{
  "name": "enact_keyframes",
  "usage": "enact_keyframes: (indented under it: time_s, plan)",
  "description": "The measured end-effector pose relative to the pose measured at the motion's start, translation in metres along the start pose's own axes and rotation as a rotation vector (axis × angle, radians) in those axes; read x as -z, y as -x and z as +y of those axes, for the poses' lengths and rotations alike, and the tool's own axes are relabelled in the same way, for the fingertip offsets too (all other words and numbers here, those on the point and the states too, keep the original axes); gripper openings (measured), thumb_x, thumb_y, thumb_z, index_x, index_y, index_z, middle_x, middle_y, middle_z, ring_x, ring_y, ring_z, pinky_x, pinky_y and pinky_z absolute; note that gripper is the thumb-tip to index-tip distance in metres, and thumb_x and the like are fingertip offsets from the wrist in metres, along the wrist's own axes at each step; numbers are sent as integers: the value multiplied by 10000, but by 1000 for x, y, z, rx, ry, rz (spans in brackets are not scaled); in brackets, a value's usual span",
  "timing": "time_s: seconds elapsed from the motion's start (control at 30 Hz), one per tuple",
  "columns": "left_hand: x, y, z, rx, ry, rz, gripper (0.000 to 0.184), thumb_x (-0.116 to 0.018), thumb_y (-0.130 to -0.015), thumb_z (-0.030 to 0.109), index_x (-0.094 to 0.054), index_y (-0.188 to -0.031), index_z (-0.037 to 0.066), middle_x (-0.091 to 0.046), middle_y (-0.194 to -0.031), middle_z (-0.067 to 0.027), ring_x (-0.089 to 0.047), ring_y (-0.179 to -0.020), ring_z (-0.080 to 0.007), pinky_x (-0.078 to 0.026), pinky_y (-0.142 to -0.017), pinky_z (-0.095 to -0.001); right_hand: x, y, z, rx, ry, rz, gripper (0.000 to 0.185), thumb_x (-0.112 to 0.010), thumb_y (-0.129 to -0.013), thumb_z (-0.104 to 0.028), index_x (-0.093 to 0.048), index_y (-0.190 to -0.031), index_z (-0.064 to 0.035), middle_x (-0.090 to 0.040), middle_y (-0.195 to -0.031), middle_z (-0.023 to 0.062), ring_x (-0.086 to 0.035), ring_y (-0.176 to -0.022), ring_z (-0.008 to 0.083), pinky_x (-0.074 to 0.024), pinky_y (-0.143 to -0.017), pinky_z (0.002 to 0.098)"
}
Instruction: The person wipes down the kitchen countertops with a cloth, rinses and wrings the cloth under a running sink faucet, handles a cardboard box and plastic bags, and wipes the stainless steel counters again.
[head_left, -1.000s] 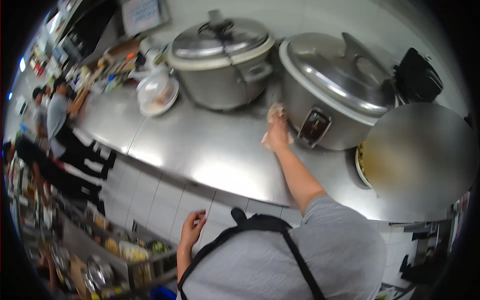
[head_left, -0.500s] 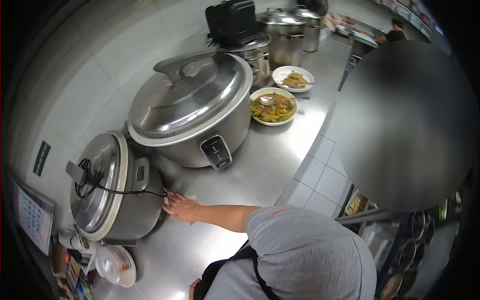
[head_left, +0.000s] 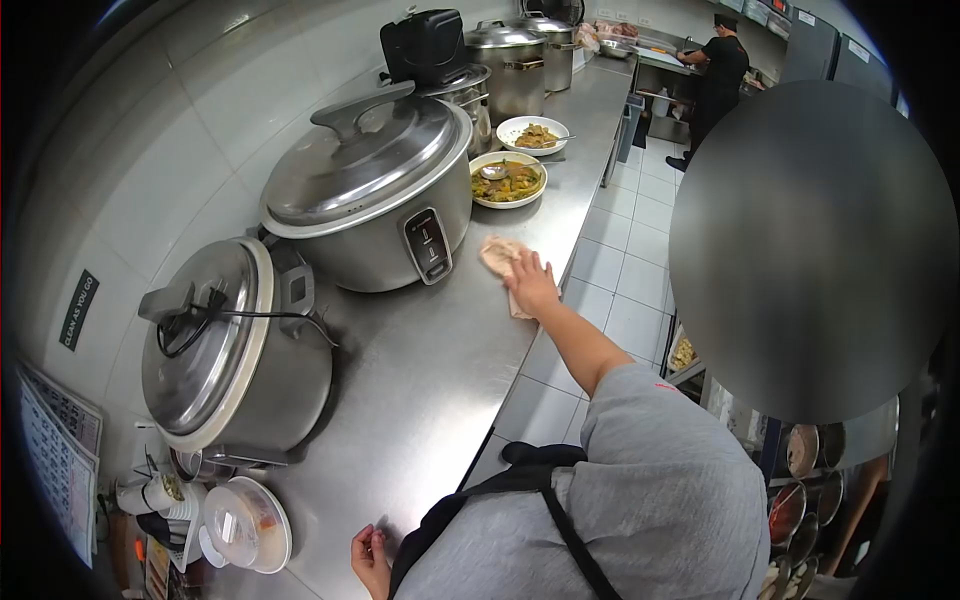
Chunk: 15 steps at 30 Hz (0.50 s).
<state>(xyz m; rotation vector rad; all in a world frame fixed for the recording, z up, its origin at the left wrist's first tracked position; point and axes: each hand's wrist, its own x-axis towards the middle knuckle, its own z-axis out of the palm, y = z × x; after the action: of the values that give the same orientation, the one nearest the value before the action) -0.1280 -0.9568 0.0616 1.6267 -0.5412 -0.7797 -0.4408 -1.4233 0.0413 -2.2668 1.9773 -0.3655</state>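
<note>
My right hand [head_left: 535, 287] presses a pale pinkish cloth [head_left: 500, 257] onto the steel counter [head_left: 420, 365] near its front edge, fingers over the fabric. Part of the cloth shows beyond the fingertips and part under the palm. Just beyond it stands a white bowl of vegetable stew [head_left: 508, 190] with a spoon in it. Low in the view, my left hand [head_left: 371, 562] hovers by my apron, fingers loosely curled and apart, with nothing visible in them. To the left of the cloth is a large rice cooker [head_left: 375, 245], lid on.
A second rice cooker [head_left: 290, 375] has a cord lying over its lid. Beside it sits a covered plastic container [head_left: 240, 525]. Farther back are another bowl of food [head_left: 533, 136] and steel stockpots [head_left: 505, 75]. A person in black [head_left: 722, 75] works at the far end.
My right hand and the cloth have moved from beside the smaller rice cooker to the counter's front edge, near the stew bowl. More of my left hand shows now. The view has shifted.
</note>
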Motion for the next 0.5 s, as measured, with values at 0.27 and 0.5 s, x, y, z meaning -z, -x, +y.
enact_keyframes:
  time_s: [0.27,0.5]
  plan:
    - [5,-7,-21,-482,-649,482,298,-532,-766,-19,-515,-1064,-12,-487,-1073,-175,-484,-1015,-320,-381,-894,-369,-22,42,-62,222,-121,30,619,-336,-903,-465,-311,-1337,-24,-178,-1427,219,-142,-1333,354,-151,-1069,459]
    - [-24,-7,-9,-325,-1020,591,396,-561,-806,152,-471,-1174,35,-429,-1229,-158,-390,-1138,-322,-258,-960,-432,-25,76,-166,867,-187,-305,552,-341,-911,-422,-276,-1372,-125,-165,-1455,113,-126,-1349,277,-134,-1083,430]
